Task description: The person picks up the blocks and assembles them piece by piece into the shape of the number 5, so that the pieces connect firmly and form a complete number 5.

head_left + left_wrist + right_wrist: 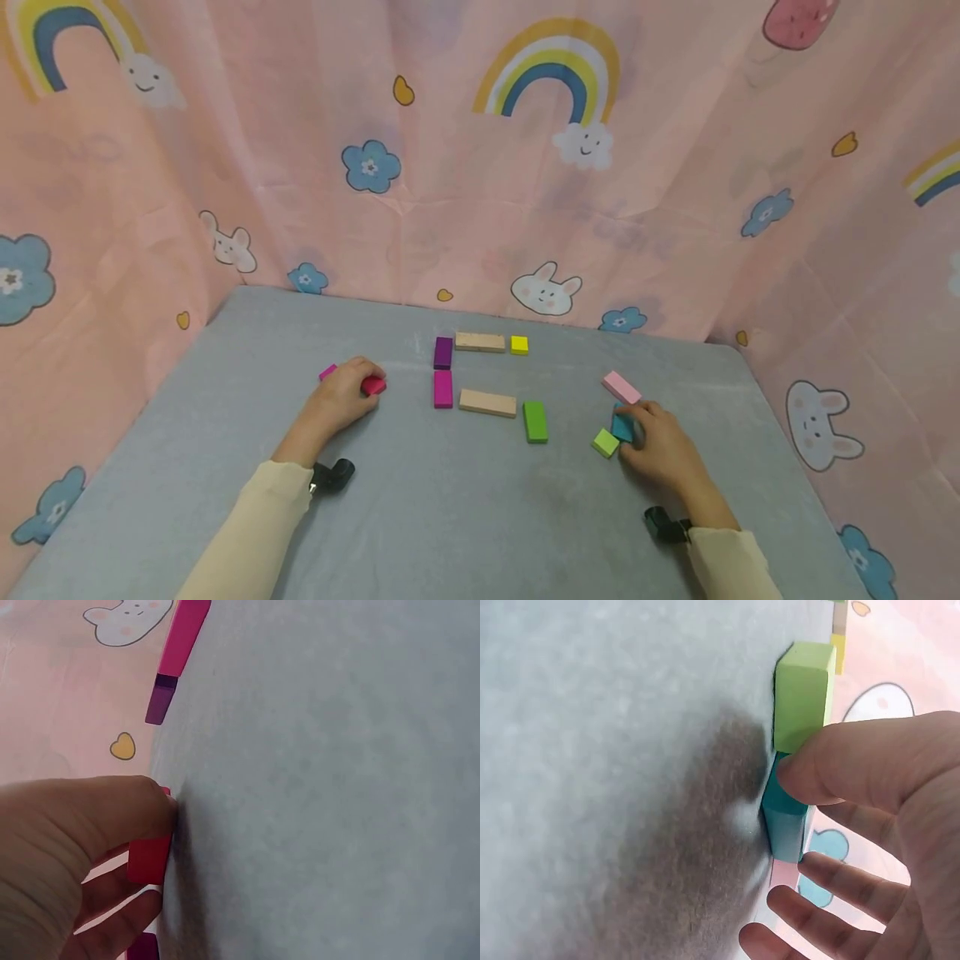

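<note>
On the left of the table in the head view, my left hand pinches a red block. The left wrist view shows the thumb across the near face of the red block, with the other fingers behind it. A magenta block lies just beyond that hand, partly hidden. My right hand has its thumb and index finger around a blue block at the right. Beside it, a light green block sits close to the thumb, and a pink block lies just behind.
Mid-table stand a purple block and a magenta block end to end, two plain wooden blocks, a yellow block and a green block. A pink patterned curtain hangs along the grey table's back edge.
</note>
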Motion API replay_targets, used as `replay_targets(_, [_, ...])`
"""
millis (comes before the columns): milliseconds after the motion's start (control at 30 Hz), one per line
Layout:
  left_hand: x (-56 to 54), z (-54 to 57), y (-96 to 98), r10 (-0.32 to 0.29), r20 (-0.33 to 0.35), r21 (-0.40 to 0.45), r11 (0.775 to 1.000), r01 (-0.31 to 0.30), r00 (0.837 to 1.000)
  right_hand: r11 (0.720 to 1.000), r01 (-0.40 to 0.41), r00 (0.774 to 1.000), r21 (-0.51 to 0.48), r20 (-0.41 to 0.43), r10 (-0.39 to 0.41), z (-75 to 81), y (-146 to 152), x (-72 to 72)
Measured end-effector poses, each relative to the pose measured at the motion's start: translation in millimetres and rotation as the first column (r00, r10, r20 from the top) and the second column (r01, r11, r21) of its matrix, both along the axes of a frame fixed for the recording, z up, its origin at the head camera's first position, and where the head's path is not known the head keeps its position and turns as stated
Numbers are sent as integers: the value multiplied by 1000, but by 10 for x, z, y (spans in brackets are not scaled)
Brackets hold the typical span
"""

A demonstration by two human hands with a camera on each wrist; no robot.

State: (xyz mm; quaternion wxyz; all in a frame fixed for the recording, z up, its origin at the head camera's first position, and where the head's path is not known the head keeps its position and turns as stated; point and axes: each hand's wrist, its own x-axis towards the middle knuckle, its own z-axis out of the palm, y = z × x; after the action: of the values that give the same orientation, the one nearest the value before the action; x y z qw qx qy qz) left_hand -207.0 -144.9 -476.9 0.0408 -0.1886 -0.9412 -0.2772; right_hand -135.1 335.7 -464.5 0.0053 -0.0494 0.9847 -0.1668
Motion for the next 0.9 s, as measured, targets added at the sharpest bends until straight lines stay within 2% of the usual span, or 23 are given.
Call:
replay_targets(467, [32,5,5,33,20,13,999,-33,999,998,-6,1000,-65,12,6,-18,63,-53])
replay_targets(733, [34,15,6,58,43,-12,998,-58,997,982,24,1000,-188,15,-22,-26,96,-24])
replay_targets(900, [8,2,9,58,37,-26,998,-57,998,962,19,999,-273,-42,-32,26,64,22])
